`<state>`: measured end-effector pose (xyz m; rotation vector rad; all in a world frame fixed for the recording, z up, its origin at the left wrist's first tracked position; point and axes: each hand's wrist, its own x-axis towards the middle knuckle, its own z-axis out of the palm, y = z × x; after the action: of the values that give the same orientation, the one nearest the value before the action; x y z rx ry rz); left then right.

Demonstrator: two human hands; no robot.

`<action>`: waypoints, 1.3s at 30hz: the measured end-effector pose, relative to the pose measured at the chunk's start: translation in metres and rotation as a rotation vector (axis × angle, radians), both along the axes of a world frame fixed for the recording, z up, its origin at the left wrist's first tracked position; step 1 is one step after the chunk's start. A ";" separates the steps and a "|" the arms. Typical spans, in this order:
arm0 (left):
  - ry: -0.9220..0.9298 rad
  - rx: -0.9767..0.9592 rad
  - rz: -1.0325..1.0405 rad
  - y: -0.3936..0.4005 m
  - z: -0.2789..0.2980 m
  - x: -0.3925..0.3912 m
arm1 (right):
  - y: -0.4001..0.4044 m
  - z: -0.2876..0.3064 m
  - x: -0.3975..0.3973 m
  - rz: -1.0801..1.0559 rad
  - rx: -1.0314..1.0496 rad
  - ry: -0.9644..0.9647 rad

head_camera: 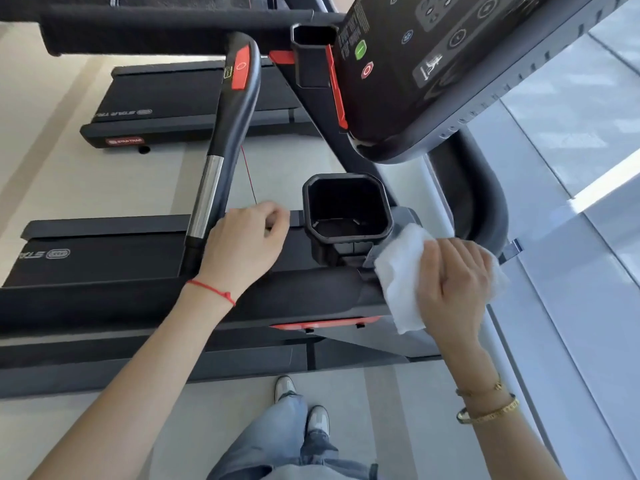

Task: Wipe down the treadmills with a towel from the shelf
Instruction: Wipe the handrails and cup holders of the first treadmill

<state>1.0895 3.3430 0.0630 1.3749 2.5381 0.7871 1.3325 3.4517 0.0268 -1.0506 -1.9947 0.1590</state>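
Pressing the towel (398,271) right of the cup holder (309,202), our right hand (453,282) lies flat; our left hand's (242,244) grip we cannot tell.

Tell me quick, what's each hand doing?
Left hand: fingers curled by the red cord; grip cannot be told.
Right hand: open, pressing the towel flat.

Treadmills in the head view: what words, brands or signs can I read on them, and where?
"STAR TRAC": red badge on the far treadmill.
"STAR TR", upside down, partly faded: the same treadmill's deck edge.
"STA", upside down, cut off by the frame: near treadmill, deck corner.
Console print and symbols: too small to read.
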 end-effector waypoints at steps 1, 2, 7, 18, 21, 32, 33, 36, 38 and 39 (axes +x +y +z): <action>-0.047 0.001 -0.022 0.009 0.002 -0.004 | 0.002 0.003 -0.001 -0.036 -0.050 0.028; -0.106 0.002 -0.055 0.018 0.004 -0.008 | 0.005 0.006 -0.002 -0.065 -0.103 0.050; -0.265 -0.045 -0.184 0.053 0.005 -0.017 | 0.028 0.032 -0.012 -0.145 -0.301 0.100; -0.539 0.035 -0.182 0.075 -0.016 -0.016 | 0.080 0.053 -0.058 0.000 -0.715 -0.159; -0.525 0.045 -0.169 0.075 -0.019 -0.018 | 0.076 0.048 -0.074 0.150 -0.901 -0.352; -0.523 0.011 -0.179 0.070 -0.016 -0.022 | 0.074 0.058 -0.065 0.384 -0.899 -0.712; -0.507 0.004 -0.180 0.069 -0.016 -0.021 | 0.075 0.058 -0.072 0.356 -0.865 -0.717; -0.467 0.018 -0.164 0.065 -0.015 -0.018 | 0.079 0.053 -0.087 0.271 -0.841 -0.628; -0.454 0.030 -0.168 0.063 -0.014 -0.018 | 0.078 0.051 -0.084 0.252 -0.883 -0.571; -0.451 0.031 -0.175 0.061 -0.013 -0.018 | 0.075 0.051 -0.078 0.282 -0.888 -0.591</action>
<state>1.0715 3.4036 0.0498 1.2370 2.0426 0.9760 1.2541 3.5265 0.0779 -1.4537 -2.6850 1.0693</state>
